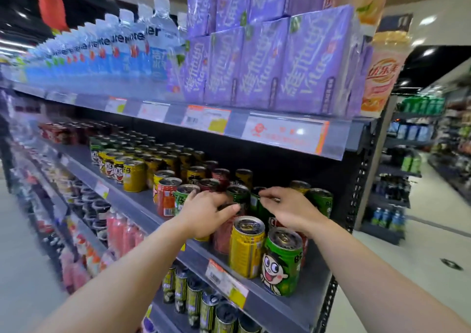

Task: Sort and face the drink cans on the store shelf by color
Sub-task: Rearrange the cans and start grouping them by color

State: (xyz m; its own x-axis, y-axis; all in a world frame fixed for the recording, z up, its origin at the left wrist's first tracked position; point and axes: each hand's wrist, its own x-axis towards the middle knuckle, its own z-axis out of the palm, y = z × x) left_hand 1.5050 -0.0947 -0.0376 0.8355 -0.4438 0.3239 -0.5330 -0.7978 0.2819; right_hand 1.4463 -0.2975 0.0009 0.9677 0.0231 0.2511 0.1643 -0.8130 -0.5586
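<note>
Step in hand, as I judge it: sorting the mixed cluster at the right end of the can shelf [142, 205].

Left hand [204, 211]: fingers curled over the top of a red can [224, 233], thumb across its rim; it holds the can, which stands upright on the shelf.

Right hand [285, 211]: reaches over a dark green can [257, 202], fingers bent toward its top. Contact is blurred; cannot tell whether it grips.

Just in front of the left hand's grip stands a yellow can [246, 246]; beside that, below the right wrist, a green cartoon-face can [281, 261]. Colours are mixed here.

Next move probably calls for lifting the red can clear of its neighbours without tipping them, then setting it with the orange-red can [167, 197] left of the grip, label forward.
</note>
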